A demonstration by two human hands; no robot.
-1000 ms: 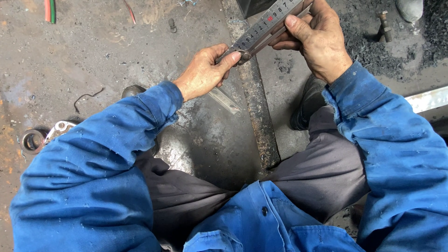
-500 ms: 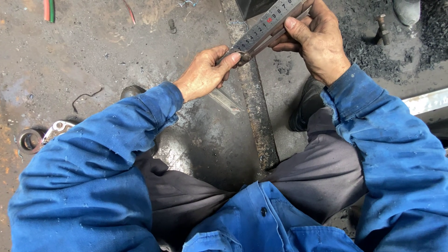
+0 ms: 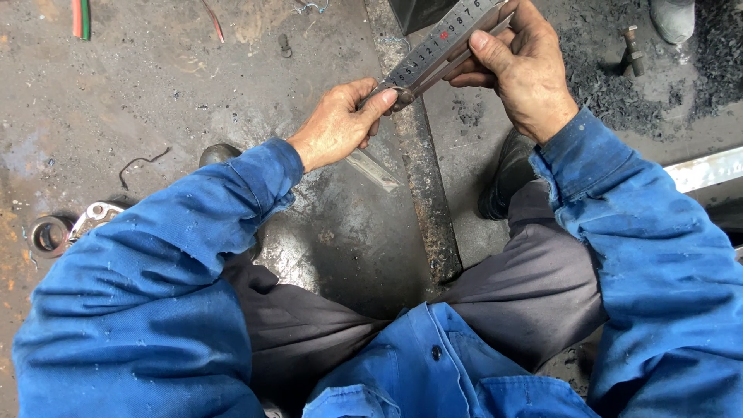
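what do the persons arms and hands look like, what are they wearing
Both arms are in long, loose blue work-jacket sleeves of heavy cloth, creased and flecked with pale dust, ending in plain cuffs at the wrists. The left hand and the right hand are bare: no gloves, rings or watch in view.

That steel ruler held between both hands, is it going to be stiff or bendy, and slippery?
The steel ruler looks thin and flat, so it probably flexes slightly yet springs back. Its smooth metal face may be slippery; the left hand and right hand pinch it at opposite ends. Likely light.
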